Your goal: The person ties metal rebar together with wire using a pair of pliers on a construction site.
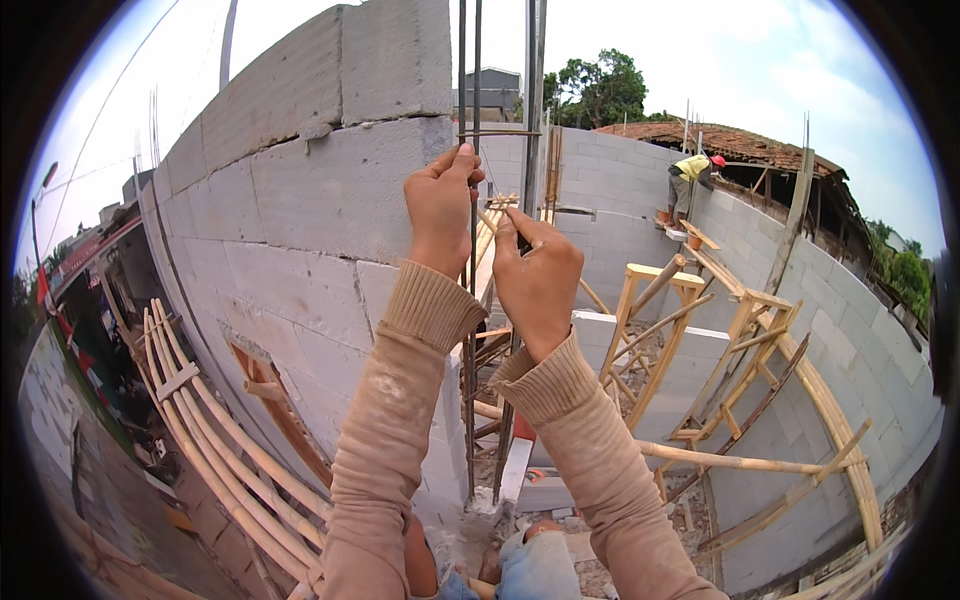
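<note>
Upright steel rebar rises beside the end of a grey block wall. A thin steel tie crosses the bars. My left hand is closed at the bars just below that tie, its thumb and fingers pinched together. A faint thin wire shows by its fingertips. Lower and to the right, my right hand is closed, thumb against the bent forefinger, in front of the other upright bars. What lies inside its grip is hidden.
Bamboo poles run along the wall's left side, high above the ground. Timber frames and bamboo scaffolding stand at the right. A person in a red helmet works by the far wall. Rubble lies below.
</note>
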`<state>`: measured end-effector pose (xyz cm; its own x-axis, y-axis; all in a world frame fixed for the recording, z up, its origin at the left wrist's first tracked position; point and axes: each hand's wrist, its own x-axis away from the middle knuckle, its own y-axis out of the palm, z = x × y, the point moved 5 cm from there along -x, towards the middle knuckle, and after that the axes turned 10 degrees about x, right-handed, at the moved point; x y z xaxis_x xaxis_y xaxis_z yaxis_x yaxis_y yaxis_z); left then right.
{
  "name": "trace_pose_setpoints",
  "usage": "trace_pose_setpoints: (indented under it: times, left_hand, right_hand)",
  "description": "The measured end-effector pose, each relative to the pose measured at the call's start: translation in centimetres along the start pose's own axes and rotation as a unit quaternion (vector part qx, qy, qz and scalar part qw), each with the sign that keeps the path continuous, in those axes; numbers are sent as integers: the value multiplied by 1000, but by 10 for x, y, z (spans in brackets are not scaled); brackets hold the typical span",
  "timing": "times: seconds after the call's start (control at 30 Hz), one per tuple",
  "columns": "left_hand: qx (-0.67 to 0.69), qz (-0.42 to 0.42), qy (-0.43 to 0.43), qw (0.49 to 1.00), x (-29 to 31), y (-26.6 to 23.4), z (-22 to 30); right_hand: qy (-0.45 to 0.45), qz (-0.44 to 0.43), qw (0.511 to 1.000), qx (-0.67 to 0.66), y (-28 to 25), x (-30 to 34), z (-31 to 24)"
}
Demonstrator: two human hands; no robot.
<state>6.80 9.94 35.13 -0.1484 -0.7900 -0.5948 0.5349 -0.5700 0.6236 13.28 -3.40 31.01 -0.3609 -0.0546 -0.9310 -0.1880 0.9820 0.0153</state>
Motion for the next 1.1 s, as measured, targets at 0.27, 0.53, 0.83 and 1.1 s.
trace_pose_setpoints:
  times: [0.27,0.53,0.83,1.1]
  left_hand:
    - [23,-38,-18,999,-9,-5,0]
    - [54,-21,-31,998,-4,-3,-1]
    - [64,-2,-43,997,-10,-1,0]
    - [128,107,-9,986,3,1,1]
  right_hand:
    - [103,-148,977,-114,16,-14,25]
    - [-105,-93,983,121,2,-56,-14]
    - [-189,-124,954,198,18,-85,-30]
    - [-196,-179,928,262,31,-91,-36]
